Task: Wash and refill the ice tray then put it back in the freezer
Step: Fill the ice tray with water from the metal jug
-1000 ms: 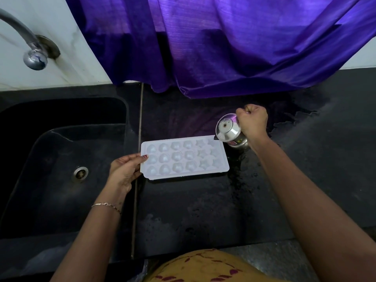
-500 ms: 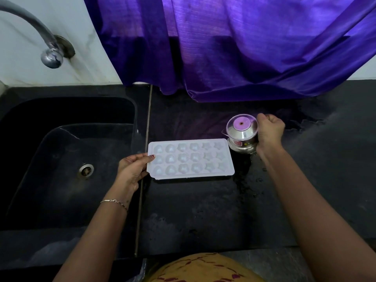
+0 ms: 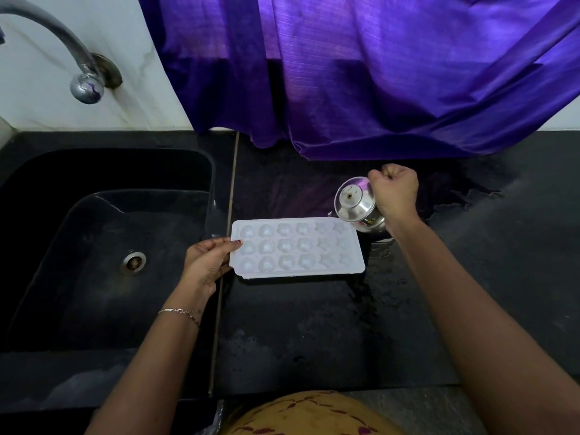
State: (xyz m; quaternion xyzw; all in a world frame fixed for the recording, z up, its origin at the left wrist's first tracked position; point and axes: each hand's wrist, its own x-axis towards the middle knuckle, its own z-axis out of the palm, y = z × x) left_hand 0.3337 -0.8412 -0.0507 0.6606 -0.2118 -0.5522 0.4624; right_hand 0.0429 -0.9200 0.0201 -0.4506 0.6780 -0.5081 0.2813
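Note:
A white ice tray (image 3: 298,248) with round and star-shaped cells lies flat on the black counter (image 3: 314,324), just right of the sink. My left hand (image 3: 208,262) holds the tray's left edge, thumb on top. My right hand (image 3: 396,193) grips the handle of a small steel cup (image 3: 357,208), which is tilted with its mouth toward the tray's far right corner. Wet patches darken the counter below the cup.
A black sink (image 3: 103,246) with a steel drain (image 3: 133,262) fills the left side, under a steel tap (image 3: 78,70) on the white wall. A purple curtain (image 3: 361,73) hangs over the counter's back edge. The freezer is out of view.
The cup stood upright beside the tray half a second ago; now my right hand has tipped it toward the tray's right corner again. My left hand and the tray have stayed put.

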